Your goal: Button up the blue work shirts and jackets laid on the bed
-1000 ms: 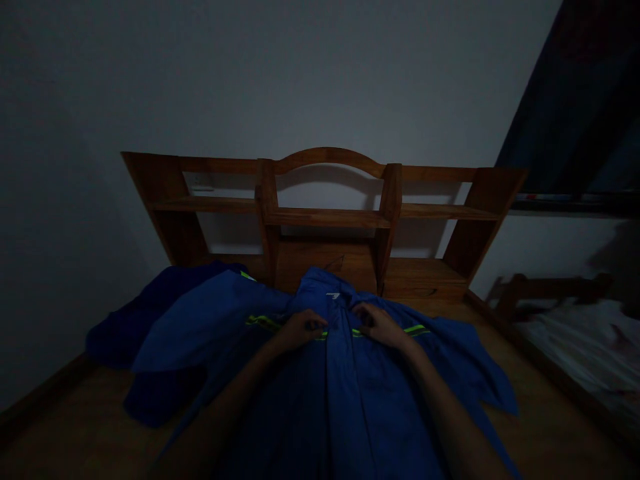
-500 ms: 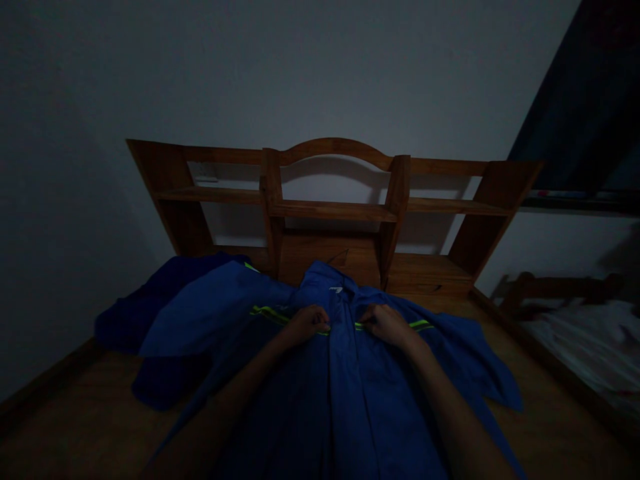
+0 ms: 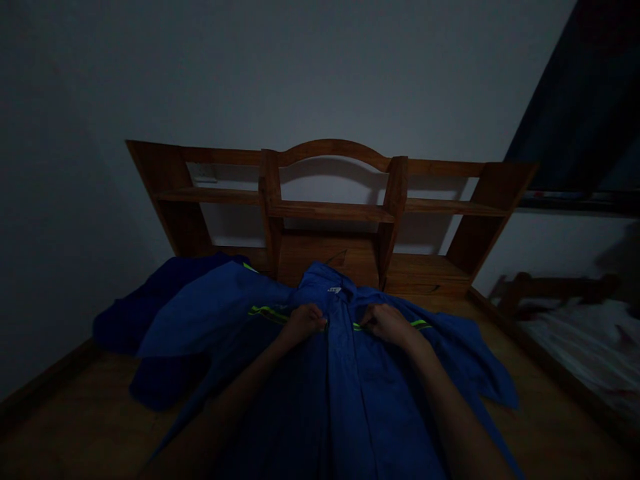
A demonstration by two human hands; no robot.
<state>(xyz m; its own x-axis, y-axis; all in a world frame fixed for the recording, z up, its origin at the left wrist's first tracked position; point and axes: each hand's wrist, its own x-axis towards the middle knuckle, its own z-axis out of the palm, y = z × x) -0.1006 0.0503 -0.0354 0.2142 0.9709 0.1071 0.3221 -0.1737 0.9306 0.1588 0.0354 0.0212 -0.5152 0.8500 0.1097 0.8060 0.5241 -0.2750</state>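
A blue jacket [image 3: 345, 393] with yellow-green stripes lies spread out, front side up, its collar toward the shelf. On the left of the front placket, my left hand [image 3: 303, 323] pinches the fabric beside the stripe. My right hand [image 3: 384, 323] is closed on the jacket's other front panel, at the stripe right of the placket. Fingertips of both hands rest close to the chest seam. A darker blue garment or lining [image 3: 165, 287] bunches by the jacket's left sleeve. Dim light hides the fine detail under the fingers.
A wooden shelf unit [image 3: 330, 212] with an arched top stands against the wall behind the jacket. The wooden surface [image 3: 65, 427] shows at the left. At the right, past a raised wooden edge, lies pale crumpled cloth [image 3: 595, 340]; a dark curtain [image 3: 585, 113] hangs above.
My left hand has shifted slightly up and left, and the fabric near the collar has creased a little differently. My right hand stays nearly in place.
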